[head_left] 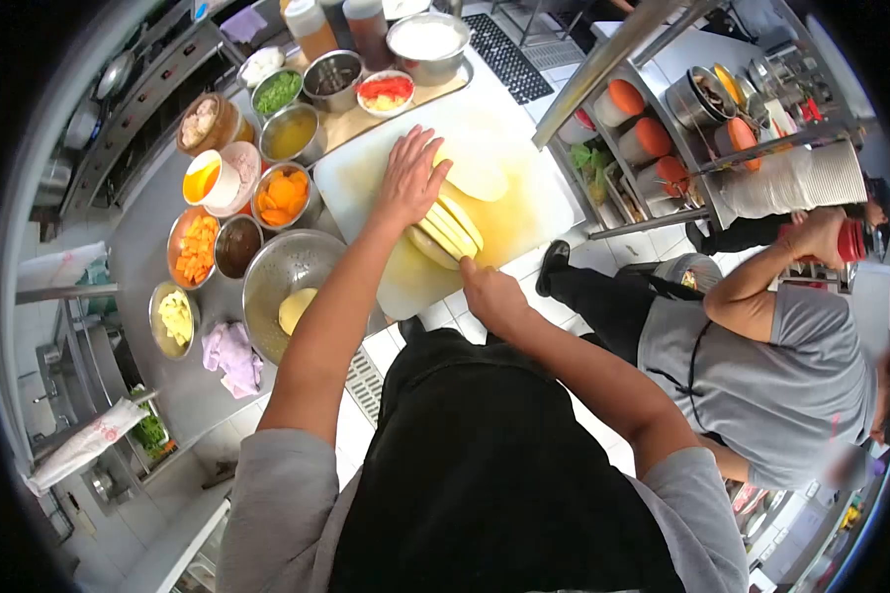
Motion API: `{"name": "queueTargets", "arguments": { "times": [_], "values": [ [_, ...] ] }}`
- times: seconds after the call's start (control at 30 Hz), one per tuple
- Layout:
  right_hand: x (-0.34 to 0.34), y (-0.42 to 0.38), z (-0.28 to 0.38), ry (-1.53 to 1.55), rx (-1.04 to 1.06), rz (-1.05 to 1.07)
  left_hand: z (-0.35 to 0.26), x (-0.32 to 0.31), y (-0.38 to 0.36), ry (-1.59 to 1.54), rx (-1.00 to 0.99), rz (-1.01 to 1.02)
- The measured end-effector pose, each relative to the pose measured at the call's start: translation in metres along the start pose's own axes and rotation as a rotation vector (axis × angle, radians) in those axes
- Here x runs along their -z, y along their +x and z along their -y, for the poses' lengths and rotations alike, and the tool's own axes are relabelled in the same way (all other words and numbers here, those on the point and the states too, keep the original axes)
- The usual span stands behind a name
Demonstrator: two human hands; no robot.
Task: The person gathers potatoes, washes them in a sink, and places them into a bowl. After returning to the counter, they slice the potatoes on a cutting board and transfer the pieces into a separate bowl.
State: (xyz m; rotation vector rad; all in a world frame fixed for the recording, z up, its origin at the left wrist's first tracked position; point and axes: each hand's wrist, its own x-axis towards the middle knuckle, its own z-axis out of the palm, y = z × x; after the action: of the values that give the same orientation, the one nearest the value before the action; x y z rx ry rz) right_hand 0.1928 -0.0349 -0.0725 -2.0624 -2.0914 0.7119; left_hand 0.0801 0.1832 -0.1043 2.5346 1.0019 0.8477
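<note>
From the head camera, the left hand [408,180] lies flat, fingers spread, pressing on pale yellow slices [447,231] stacked on the white cutting board [524,212]. The right hand [491,295] is closed at the slices' near end; what it grips cannot be told. A steel bowl [277,272] sits just left.

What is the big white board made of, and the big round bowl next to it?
The cutting board looks like white plastic, matte and stained yellowish where the left hand presses the pale slices. The large bowl seems to be stainless steel: grey, shiny, with light glinting off its curved wall. Neither can be told for sure by look alone.
</note>
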Motion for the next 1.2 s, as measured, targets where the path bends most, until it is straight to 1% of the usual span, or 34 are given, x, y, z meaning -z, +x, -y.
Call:
{"name": "queueTargets", "arguments": {
  "times": [0.03,0.07,0.1,0.17,0.2,0.23,0.3,0.33,0.4,0.43,0.5,0.53,0.6,0.63,0.7,0.73,0.77,0.8,0.83,0.9,0.93,0.97,1.03,1.07,1.13,1.2],
  "values": [
    [0.003,0.002,-0.002,0.003,-0.010,0.014,-0.002,0.002,0.005,0.000,-0.029,-0.005],
    [0.007,0.003,-0.004,0.022,-0.020,0.043,-0.008,0.007,0.010,0.029,-0.030,-0.114],
    [0.012,0.004,-0.007,0.027,-0.029,0.013,-0.012,0.014,0.015,0.032,-0.062,-0.116],
    [0.017,0.000,-0.013,0.069,0.043,-0.006,-0.036,0.052,0.021,-0.189,0.008,-0.245],
    [0.024,-0.006,-0.013,0.084,0.034,-0.012,-0.050,0.074,0.018,-0.192,-0.037,-0.242],
    [0.042,-0.011,-0.013,0.155,-0.035,-0.054,-0.055,0.090,0.007,-0.189,-0.043,-0.231],
    [0.073,-0.022,-0.021,0.275,-0.176,-0.131,-0.063,0.113,-0.008,-0.194,-0.065,0.260],
    [0.080,-0.028,-0.033,0.308,-0.200,-0.164,-0.067,0.110,-0.014,-0.189,-0.070,0.261],
    [0.086,-0.042,-0.054,0.339,-0.216,-0.191,-0.066,0.092,-0.031,0.128,-0.469,0.483],
    [0.088,-0.048,-0.063,0.349,-0.193,-0.209,-0.064,0.083,-0.034,0.129,-0.468,0.478],
    [0.091,-0.055,-0.074,0.351,-0.158,-0.223,-0.058,0.066,-0.033,0.249,-0.556,0.567],
    [0.092,-0.060,-0.075,0.370,-0.151,-0.220,-0.055,0.061,-0.030,0.255,-0.546,0.560],
    [0.093,-0.069,-0.075,0.402,-0.143,-0.180,-0.048,0.055,-0.029,0.175,-0.445,0.716],
    [0.089,-0.072,-0.076,0.409,-0.129,-0.174,-0.048,0.059,-0.032,0.185,-0.431,0.719],
    [0.078,-0.075,-0.083,0.392,-0.089,-0.126,-0.050,0.070,-0.033,0.097,-0.198,0.717],
    [0.067,-0.075,-0.087,0.339,-0.098,-0.127,-0.052,0.070,-0.038,0.112,-0.194,0.711],
    [0.067,-0.077,-0.084,0.294,-0.080,-0.127,-0.054,0.068,-0.051,0.128,-0.072,0.611],
    [0.066,-0.076,-0.082,0.267,-0.096,-0.085,-0.055,0.064,-0.062,0.142,0.047,0.508],
    [0.064,-0.075,-0.083,0.238,-0.113,-0.039,-0.061,0.060,-0.070,0.151,0.052,0.501],
    [0.055,-0.070,-0.091,0.213,-0.063,-0.029,-0.078,0.048,-0.089,0.216,0.237,0.289],
    [0.055,-0.067,-0.092,0.160,-0.045,-0.024,-0.083,0.042,-0.098,0.209,0.276,0.206],
    [0.055,-0.063,-0.093,0.106,-0.029,-0.020,-0.089,0.031,-0.104,0.215,0.288,0.198],
    [0.057,-0.052,-0.098,0.051,0.022,-0.026,-0.103,0.012,-0.115,0.083,0.437,-0.102],
    [0.058,-0.047,-0.100,-0.002,0.062,-0.039,-0.108,0.005,-0.117,0.083,0.458,-0.107],
    [0.057,-0.033,-0.103,-0.028,0.092,-0.004,-0.112,-0.005,-0.116,0.039,0.443,-0.298],
    [0.041,-0.024,-0.106,-0.016,0.113,0.009,-0.114,-0.009,-0.115,0.040,0.480,-0.290]
  ]
}}
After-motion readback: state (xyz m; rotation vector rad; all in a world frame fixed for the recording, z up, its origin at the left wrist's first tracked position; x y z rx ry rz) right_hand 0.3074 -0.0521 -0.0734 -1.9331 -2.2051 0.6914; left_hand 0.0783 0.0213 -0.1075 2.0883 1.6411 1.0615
